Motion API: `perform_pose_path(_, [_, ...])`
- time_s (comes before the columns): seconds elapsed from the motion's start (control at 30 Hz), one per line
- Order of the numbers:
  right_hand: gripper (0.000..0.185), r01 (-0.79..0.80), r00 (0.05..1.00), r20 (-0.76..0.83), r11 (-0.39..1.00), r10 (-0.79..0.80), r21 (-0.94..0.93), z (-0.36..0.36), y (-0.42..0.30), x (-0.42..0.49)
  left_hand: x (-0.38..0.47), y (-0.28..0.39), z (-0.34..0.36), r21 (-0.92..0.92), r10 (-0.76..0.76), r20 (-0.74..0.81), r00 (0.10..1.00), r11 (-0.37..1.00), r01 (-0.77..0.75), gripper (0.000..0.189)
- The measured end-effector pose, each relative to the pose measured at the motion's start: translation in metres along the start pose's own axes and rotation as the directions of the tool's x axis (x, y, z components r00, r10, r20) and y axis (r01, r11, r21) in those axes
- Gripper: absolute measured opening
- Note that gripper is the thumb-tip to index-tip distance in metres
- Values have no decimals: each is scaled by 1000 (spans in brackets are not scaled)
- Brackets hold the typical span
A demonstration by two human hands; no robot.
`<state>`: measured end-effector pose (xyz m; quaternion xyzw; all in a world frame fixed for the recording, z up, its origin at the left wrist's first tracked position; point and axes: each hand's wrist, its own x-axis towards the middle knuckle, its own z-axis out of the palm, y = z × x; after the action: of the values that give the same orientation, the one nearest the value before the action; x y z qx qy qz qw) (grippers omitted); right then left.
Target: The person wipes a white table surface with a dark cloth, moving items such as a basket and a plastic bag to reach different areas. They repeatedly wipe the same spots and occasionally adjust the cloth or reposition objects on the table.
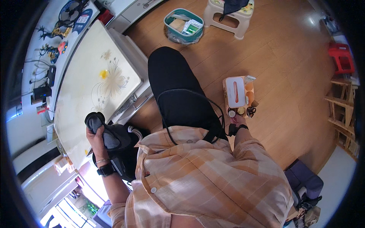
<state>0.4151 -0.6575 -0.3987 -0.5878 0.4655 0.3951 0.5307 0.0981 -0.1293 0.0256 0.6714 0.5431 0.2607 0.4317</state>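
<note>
On the left side of the view, my left hand (97,139) grips a dark item with grey padded lining (109,139), which looks like cloth or footwear; its exact kind is unclear. It is close to the edge of a white table with a printed flower. Further right, my right hand (237,121) is at the near end of a tissue box organizer (235,91), among its small containers. The organizer has a white lid with a slot, side compartments and a pair of dark-handled scissors (251,112). My right fingers are partly hidden, so their hold on it is unclear.
The white table (82,71) stands at the left, beside a long cabinet bearing a fan and ornaments. A teal basket (184,26) of packets and a white plastic stool (228,18) are on the wooden floor ahead. A red stool (341,58) and wooden rack (342,105) stand far right.
</note>
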Motion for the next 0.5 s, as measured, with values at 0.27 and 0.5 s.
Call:
perform_pose_path(0.27, [27,115,992,-60,980,-107,165,14,-6,-5,-3,2,5,-25,-29,-2,1000,999,29,36])
perform_pose_path(0.5, [34,329,940,-2,905,-341,268,16,-30,-43,6,-6,6,-82,-40,-6,999,996,40,38])
